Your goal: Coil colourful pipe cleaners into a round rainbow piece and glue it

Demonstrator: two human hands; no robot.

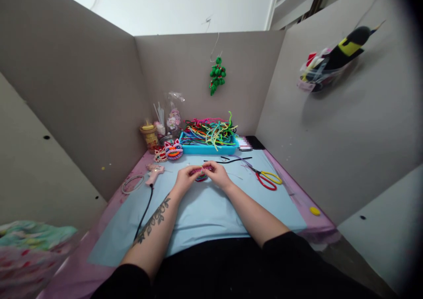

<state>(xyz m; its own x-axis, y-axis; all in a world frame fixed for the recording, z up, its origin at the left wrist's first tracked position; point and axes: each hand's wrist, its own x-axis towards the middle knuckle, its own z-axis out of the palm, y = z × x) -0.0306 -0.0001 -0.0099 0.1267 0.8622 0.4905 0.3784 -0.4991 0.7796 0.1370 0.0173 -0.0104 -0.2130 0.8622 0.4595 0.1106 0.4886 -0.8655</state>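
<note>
Near the middle of the table, my left hand [185,179] and my right hand [218,174] meet with curled fingers on a small pink and multicoloured pipe-cleaner piece [201,178]. The fingers cover much of it, so its full shape is hidden. Beyond it lie black pipe-cleaner strips [236,160]. To the right of my right hand rest scissors [258,173] with one red and one yellow handle, blades pointing away from me. A pink glue gun [154,174] lies left of my left hand, its black cord running toward me.
A blue tray [209,150] heaped with colourful pipe cleaners [211,131] stands at the back. Left of it are two lion-like heads [173,150] and a brown cup [150,137]. Grey panels enclose three sides. A yellow round object [315,211] lies at the right edge.
</note>
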